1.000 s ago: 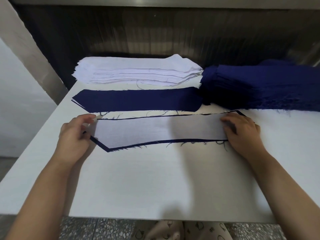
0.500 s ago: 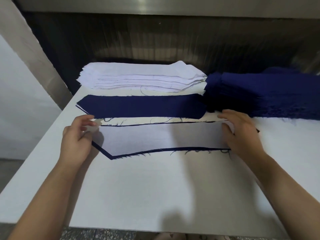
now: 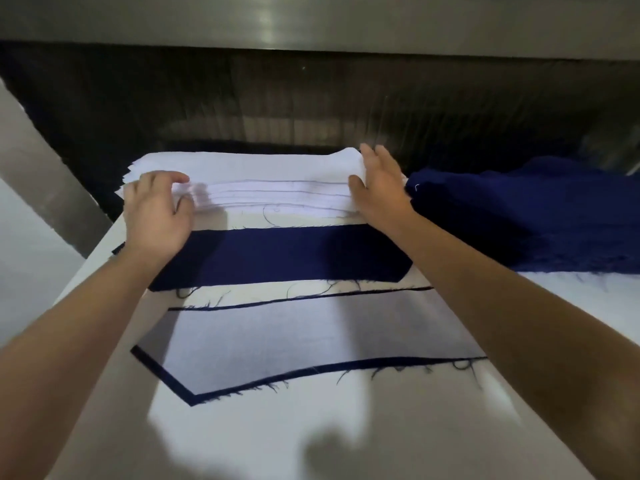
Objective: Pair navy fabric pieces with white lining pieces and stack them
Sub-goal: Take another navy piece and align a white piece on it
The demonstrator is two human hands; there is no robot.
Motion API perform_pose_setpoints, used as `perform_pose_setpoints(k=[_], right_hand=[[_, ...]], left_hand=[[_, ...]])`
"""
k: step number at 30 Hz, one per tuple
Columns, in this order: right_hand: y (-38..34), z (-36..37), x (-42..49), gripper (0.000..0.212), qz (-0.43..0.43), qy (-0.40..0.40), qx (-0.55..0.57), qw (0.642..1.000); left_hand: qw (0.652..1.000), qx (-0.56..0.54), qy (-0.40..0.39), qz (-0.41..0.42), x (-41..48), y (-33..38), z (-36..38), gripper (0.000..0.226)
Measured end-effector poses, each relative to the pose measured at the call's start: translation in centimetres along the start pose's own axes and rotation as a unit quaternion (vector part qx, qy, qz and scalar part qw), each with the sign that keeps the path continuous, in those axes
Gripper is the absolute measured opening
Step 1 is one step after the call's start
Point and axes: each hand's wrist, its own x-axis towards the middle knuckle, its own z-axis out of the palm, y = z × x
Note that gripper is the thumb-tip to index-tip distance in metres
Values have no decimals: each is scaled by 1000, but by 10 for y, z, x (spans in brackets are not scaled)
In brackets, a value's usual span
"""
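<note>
At 9 o'clock a grey metal post [image 3: 41,161] slants up past the tabletop [image 3: 277,438] edge.

The left hand [image 3: 156,213] sits at 10 o'clock on the left end of the white stack [image 3: 270,171]. Its fingers curl over the top corner and its thumb lies against the layered front edge. Blur there hides whether it pinches a sheet.

The white stack lies across 12 o'clock at the far edge of the tabletop, with its front edge showing many thin layers.

Just nearer, a single navy piece [image 3: 277,254] lies flat and crosswise, and the left wrist crosses its left end.

Nearer again, around the centre, a white lining [image 3: 294,334] lies on a navy underpiece [image 3: 161,375]. The navy shows as a thin border along the far and near edges and around the pointed left end. Loose threads fray from both long edges.

The right hand [image 3: 379,188] is at 1 o'clock, with fingers straight and spread. Its palm lies against the right end of the white stack and its thumb is at the front edge. The right forearm crosses the right ends of the navy piece and the lining.

At 2 to 3 o'clock a thick navy pile [image 3: 536,216] rests on the tabletop, just beside the right hand.
</note>
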Motion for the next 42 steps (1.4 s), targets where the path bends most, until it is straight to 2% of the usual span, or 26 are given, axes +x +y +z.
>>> perform_pose_setpoints(k=[4, 8, 10, 14, 17, 19, 22, 27, 31, 39, 42], right_hand=[[5, 12, 25, 60, 27, -45, -92, 994], [12, 17, 35, 50, 38, -122, -144, 981], [15, 18, 33, 50, 33, -104, -129, 986], [20, 18, 29, 62, 38, -32, -76, 996], [21, 15, 30, 52, 57, -70, -111, 990], [21, 13, 31, 43, 29, -65, -141, 988], [21, 9, 32, 24, -5, -16, -135, 991], [17, 0, 30, 31, -34, 62, -122, 990], [17, -8, 25, 24, -40, 121, -99, 987], [14, -21, 8, 28, 10, 76, -72, 994], [14, -24, 0, 26, 22, 77, -28, 996]], left_hand=[[1000, 20, -16, -7, 30, 8, 16, 38], [994, 57, -91, -29, 37, 11, 31, 46], [991, 74, -111, -27, 34, 9, 36, 46], [991, 97, -96, -8, 29, 4, 36, 45], [991, 104, -84, 10, 32, 2, 33, 44], [992, 102, -66, 26, 35, 2, 30, 38], [991, 108, -38, 64, 38, 0, 25, 27], [985, 130, 11, 112, 34, -3, 18, 22], [982, 138, 66, 112, 21, -3, 14, 21], [992, 71, 79, 65, 3, 1, 6, 16], [995, 40, 79, 46, -5, 5, -1, 16]])
